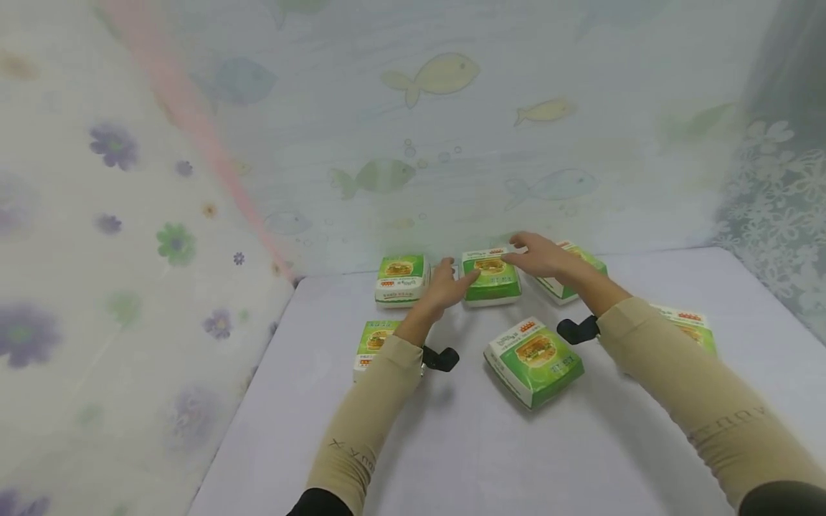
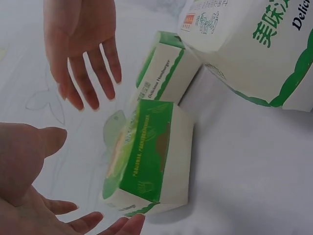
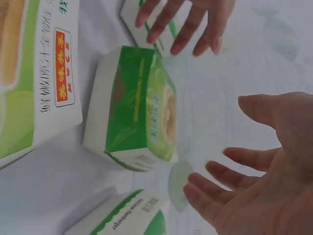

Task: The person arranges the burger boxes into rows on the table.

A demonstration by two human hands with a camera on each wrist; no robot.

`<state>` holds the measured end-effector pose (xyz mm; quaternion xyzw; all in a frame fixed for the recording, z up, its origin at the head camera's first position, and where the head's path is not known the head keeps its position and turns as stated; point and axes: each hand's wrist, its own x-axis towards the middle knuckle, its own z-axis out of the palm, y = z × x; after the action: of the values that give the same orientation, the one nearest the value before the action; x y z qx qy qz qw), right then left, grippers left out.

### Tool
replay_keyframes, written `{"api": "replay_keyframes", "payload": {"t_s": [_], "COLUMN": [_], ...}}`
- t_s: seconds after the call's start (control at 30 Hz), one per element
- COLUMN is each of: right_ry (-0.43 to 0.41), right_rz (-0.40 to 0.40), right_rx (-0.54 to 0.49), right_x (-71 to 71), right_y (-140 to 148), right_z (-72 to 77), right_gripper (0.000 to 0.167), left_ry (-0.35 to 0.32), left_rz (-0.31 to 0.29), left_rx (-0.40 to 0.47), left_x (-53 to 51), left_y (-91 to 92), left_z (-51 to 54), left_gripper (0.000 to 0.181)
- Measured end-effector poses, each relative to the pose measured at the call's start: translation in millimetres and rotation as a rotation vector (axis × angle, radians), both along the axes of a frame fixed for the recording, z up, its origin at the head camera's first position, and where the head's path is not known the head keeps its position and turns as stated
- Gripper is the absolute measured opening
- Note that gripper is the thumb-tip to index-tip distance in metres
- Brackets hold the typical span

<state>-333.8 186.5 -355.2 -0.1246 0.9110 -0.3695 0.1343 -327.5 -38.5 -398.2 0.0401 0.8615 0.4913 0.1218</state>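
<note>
While I watch remotely, left grip and right grip hang spread; between sits one squarish green-and-white cardboard box.

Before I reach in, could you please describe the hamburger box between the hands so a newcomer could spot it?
Start at the white table and go to its far edge, below the fish-print backdrop. Pick the middle hamburger box of the back row: it alone sits between the left hand and right hand.

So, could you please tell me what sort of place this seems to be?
Probably a screened-off tabletop workspace, perhaps indoors: a pale-covered table bears burger boxes, with a fish-print backdrop behind it and a flower-print sheet to the left.
</note>
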Motion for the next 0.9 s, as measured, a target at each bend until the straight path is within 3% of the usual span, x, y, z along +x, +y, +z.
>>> {"api": "replay_keyframes", "payload": {"t_s": [0.27, 0.53, 0.73, 0.9], "right_ry": [-0.064, 0.022, 0.054, 0.15], "right_rz": [-0.018, 0.047, 0.069, 0.137], "right_rx": [-0.022, 0.1, 0.149, 0.195], "right_x": [-19.9, -33.8, -38.0, -42.7], "right_y": [4.7, 1.0, -0.8, -0.6], "right_z": [-15.9, -33.7, -38.4, -42.9], "right_gripper": [0.069, 0.066, 0.065, 0.036], "left_ry": [-0.06, -0.062, -0.118, -0.152], "left_rz": [0.073, 0.124, 0.123, 0.123], "left_rx": [0.029, -0.052, -0.041, -0.02], "left_x": [-8.0, -8.7, -9.1, -10.5], "left_y": [13.6, 21.1, 22.4, 22.7], "left_z": [-18.9, -32.3, -38.6, -44.4], "left_gripper": [0.082, 0.071, 0.072, 0.057]}}
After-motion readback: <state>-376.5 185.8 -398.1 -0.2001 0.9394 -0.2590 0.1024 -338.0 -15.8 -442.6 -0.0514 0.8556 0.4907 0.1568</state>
